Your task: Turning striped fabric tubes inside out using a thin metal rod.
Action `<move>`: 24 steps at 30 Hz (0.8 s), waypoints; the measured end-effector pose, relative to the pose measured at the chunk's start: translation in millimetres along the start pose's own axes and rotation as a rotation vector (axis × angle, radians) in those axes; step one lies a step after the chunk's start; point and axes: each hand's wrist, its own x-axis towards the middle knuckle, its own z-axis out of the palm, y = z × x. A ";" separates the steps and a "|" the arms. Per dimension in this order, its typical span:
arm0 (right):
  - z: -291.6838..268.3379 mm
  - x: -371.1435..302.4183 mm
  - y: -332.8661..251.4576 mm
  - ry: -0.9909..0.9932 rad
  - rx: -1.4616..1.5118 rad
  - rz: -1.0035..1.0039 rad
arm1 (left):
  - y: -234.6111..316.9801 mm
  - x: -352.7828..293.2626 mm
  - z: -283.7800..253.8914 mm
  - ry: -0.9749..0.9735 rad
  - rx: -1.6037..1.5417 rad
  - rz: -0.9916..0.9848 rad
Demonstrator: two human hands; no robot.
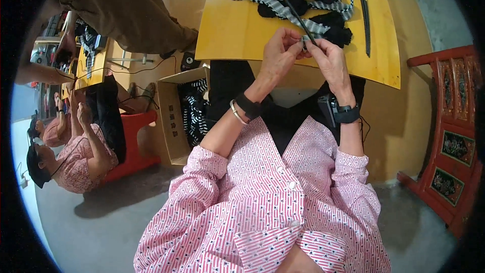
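Note:
Both my hands meet above the near part of the yellow tabletop (232, 35). A thin black stick with a pale tip (297, 14) slants up and left from my right hand (331, 60), which grips its lower end between thumb and fingers. My left hand (279, 56) is closed in a pinch right beside it, on a small item I cannot make out between the fingertips. Just beyond my fingers lies a pile of grey-and-white striped fabric pieces (275, 6) with fuzzy black parts (336, 28). Two more dark sticks (366, 25) lie to the right of the pile.
An open cardboard box (172, 121) with black-and-white striped fabric stands on the floor at left. Behind it, co-workers (83, 156) sit at another yellow table, one on a red stool (136, 141). A person in brown trousers (126, 10) stands nearby. A carved red wooden chair (449, 131) stands at right.

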 end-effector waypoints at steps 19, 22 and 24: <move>-45.8 38.0 23.8 0.120 -0.245 0.095 | 41.6 -28.4 -38.8 0.162 -0.142 0.180; -41.3 24.4 16.5 0.197 -0.245 0.073 | 37.8 -24.4 -30.0 0.113 -0.096 0.182; -40.0 14.4 6.3 0.132 -0.245 0.070 | 31.2 -23.8 -21.9 0.021 -0.057 0.180</move>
